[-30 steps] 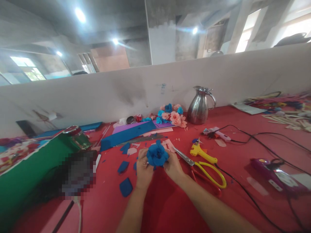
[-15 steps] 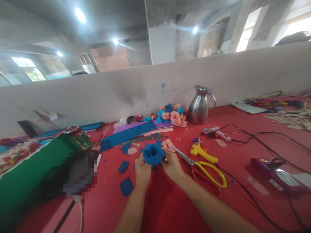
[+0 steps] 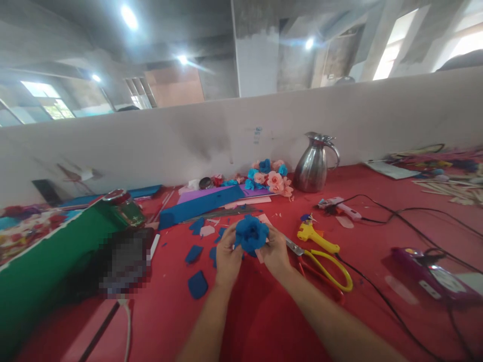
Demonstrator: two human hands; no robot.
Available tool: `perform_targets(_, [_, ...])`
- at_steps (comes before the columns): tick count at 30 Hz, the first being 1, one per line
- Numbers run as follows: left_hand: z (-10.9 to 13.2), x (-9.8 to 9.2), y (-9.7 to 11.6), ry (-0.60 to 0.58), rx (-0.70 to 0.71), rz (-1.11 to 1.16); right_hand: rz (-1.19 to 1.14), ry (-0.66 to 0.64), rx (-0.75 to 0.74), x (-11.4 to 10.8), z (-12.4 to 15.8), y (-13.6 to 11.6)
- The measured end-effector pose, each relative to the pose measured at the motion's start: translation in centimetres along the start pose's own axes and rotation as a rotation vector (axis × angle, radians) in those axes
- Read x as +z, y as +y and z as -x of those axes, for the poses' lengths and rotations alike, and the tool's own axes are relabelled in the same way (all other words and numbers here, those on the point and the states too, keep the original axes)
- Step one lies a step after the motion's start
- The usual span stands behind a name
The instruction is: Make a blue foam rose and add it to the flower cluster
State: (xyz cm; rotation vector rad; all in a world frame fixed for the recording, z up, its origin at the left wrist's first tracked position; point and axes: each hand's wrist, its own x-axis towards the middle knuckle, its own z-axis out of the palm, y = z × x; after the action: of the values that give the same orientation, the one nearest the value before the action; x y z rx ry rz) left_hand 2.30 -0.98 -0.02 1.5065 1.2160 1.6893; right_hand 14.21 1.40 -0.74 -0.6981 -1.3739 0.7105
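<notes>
A blue paper flower point(image 3: 251, 233) with ruffled petals is held up between my two hands, over the red table. My left hand point(image 3: 229, 256) is closed on its left side, and my right hand point(image 3: 274, 253) grips it from the right. The fingertips are partly hidden behind the petals. Several cut blue paper petals point(image 3: 197, 284) lie on the table left of my left hand. Scissors with yellow and red handles point(image 3: 327, 266) lie just right of my right hand, their blades partly covered by it. Beyond them rests a yellow glue gun point(image 3: 317, 238).
A steel jug point(image 3: 312, 168) stands by the white partition, beside a bunch of pink and blue paper flowers point(image 3: 274, 179). A long blue paper strip point(image 3: 199, 207) lies ahead. Left are a green box point(image 3: 56, 256) and a glass jar point(image 3: 124, 207). Cords and a purple power strip point(image 3: 432, 274) lie right.
Both hands have shifted a little to the right with the blue flower, which has turned and tilted slightly. The right hand now covers more of the scissor blades. The view has moved slightly.
</notes>
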Motion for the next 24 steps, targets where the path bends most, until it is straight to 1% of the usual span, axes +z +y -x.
perform_targets(1, [-0.2,-0.1,-0.2,-0.017,0.005,-0.019,0.007,0.021,0.030,-0.2,-0.2,-0.1])
perform_targets(2, [-0.3,-0.1,-0.4,-0.011,0.003,-0.037,0.018,0.043,0.069,-0.4,-0.3,-0.1])
perform_targets(5, [-0.5,-0.2,-1.1,0.055,-0.057,-0.104,0.068,0.075,0.228,-0.8,-0.6,0.0])
perform_targets(7, [-0.5,-0.2,-1.4,0.049,-0.110,-0.137,0.056,0.060,0.324,-0.8,-0.8,0.3])
perform_targets(9, [-0.5,-0.1,-1.6,0.014,-0.134,-0.137,-0.006,0.021,0.359,-0.5,-0.9,0.5])
perform_targets(13, [-0.4,0.1,-1.4,-0.023,-0.118,-0.108,-0.111,-0.030,0.332,0.2,-0.9,0.2])
perform_targets(16, [-0.4,0.0,-1.3,-0.024,-0.082,-0.123,-0.111,-0.048,0.269,0.3,-0.6,-0.5])
perform_targets(19, [-0.4,-0.3,-1.4,0.036,-0.047,-0.102,-0.005,-0.068,0.134,0.3,-0.2,-1.0])
perform_targets(21, [-0.4,-0.3,-1.5,0.087,-0.053,-0.053,0.055,-0.067,0.046,0.4,0.1,-1.1])
perform_targets(24, [-0.2,-0.1,-1.7,0.126,-0.076,0.022,0.056,-0.061,-0.047,0.5,0.4,-1.0])
